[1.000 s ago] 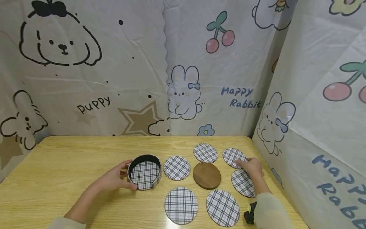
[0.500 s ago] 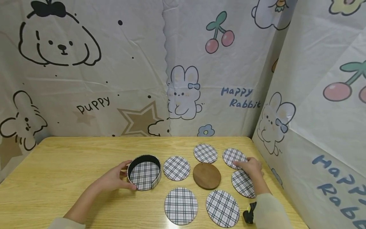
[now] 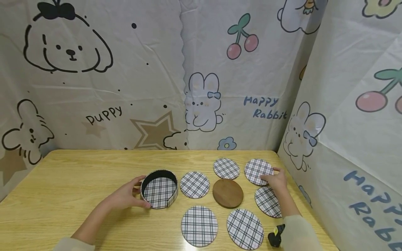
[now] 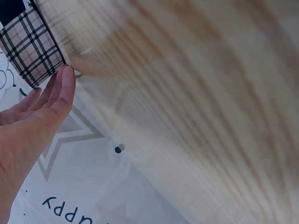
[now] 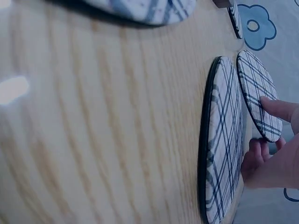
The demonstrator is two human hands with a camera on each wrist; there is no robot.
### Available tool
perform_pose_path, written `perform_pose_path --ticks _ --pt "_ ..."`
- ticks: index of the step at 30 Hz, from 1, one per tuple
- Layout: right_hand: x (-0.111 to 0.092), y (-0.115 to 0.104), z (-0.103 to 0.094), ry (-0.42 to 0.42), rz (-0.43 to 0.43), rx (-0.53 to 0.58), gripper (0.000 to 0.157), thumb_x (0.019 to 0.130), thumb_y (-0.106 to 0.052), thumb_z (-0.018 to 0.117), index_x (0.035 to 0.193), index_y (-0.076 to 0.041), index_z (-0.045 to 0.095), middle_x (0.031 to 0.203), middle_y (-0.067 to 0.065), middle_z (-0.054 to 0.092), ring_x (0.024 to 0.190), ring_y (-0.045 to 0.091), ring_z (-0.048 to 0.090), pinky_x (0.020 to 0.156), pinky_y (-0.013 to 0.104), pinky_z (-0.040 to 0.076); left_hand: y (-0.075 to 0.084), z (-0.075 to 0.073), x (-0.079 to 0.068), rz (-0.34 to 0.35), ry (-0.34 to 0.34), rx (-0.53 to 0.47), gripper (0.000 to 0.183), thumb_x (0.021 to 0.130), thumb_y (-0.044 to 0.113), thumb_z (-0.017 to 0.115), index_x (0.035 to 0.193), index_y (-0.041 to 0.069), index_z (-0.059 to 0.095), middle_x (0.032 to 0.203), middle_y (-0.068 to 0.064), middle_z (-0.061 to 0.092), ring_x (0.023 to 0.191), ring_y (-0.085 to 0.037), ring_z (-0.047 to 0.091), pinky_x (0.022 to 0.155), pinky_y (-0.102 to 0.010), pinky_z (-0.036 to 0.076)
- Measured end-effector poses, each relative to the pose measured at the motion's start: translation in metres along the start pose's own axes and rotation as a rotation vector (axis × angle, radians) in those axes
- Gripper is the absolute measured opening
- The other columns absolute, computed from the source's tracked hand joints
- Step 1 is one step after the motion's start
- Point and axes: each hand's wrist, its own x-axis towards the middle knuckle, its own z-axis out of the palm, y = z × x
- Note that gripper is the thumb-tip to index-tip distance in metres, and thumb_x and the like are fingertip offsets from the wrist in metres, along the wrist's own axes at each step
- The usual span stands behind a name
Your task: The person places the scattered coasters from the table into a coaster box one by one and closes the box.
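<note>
My left hand [image 3: 127, 196] holds a round plaid coaster holder [image 3: 172, 199] by its left side, thumb at the front and fingers behind. The holder has a dark inner wall and a plaid bottom. In the left wrist view, my fingertips touch its plaid outer wall [image 4: 33, 49]. At the far right, my right hand [image 3: 277, 182] pinches the right edge of a round plaid coaster [image 3: 257, 170]. The right wrist view shows the thumb on the coaster's plaid face [image 5: 257, 88] and other fingers behind its edge. That coaster looks tilted, its right edge raised.
Several more plaid coasters lie flat, including a near one [image 3: 199, 226] and one [image 3: 267, 203] partly under my right forearm. Among them lies a brown wooden disc [image 3: 228, 193]. A small black object [image 3: 275, 237] is by my right sleeve. Printed cloth [image 3: 157, 87] hangs behind the table.
My right hand has lifted the right edge of the coaster, which now faces more toward the head camera. The left hand and holder stay in place.
</note>
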Motion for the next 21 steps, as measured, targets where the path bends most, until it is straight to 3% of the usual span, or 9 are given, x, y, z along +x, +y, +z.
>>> perform_pose_path --ticks 4,8,15,21 --pt "0.001 -0.001 -0.003 -0.025 -0.013 0.103 0.070 0.083 -0.004 0.064 0.141 -0.002 0.025 0.127 0.028 0.044 0.097 0.030 0.055 0.069 0.028 0.050 0.001 0.000 0.000 -0.003 0.000 0.000 0.106 0.068 0.028 0.084 0.146 0.001 0.019 0.135 -0.030 0.039 0.120 -0.046 0.047 0.095 -0.053 0.046" --pt "0.001 -0.004 -0.006 -0.071 -0.017 0.197 0.067 0.085 0.002 0.060 0.141 -0.003 0.024 0.127 0.028 0.043 0.079 0.019 0.059 0.060 0.021 0.052 0.000 0.000 -0.001 0.000 -0.005 -0.002 0.105 0.068 0.028 0.084 0.146 0.001 0.019 0.135 -0.030 0.038 0.120 -0.047 0.046 0.096 -0.053 0.046" --pt "0.003 -0.007 -0.011 -0.117 0.026 0.352 0.067 0.086 0.003 0.058 0.143 -0.007 0.024 0.127 0.018 0.044 0.075 0.010 0.059 0.065 0.022 0.055 -0.001 0.001 0.000 0.002 -0.010 0.002 0.106 0.069 0.029 0.083 0.146 0.001 0.017 0.136 -0.030 0.038 0.121 -0.047 0.046 0.096 -0.053 0.046" --pt "0.015 -0.001 -0.014 -0.162 0.027 0.394 0.073 0.083 -0.001 0.063 0.144 -0.012 0.024 0.121 0.009 0.047 0.078 0.009 0.061 0.070 0.024 0.057 -0.001 0.001 0.000 -0.002 -0.006 -0.005 0.106 0.069 0.028 0.083 0.146 0.001 0.017 0.136 -0.030 0.038 0.121 -0.047 0.046 0.095 -0.053 0.046"
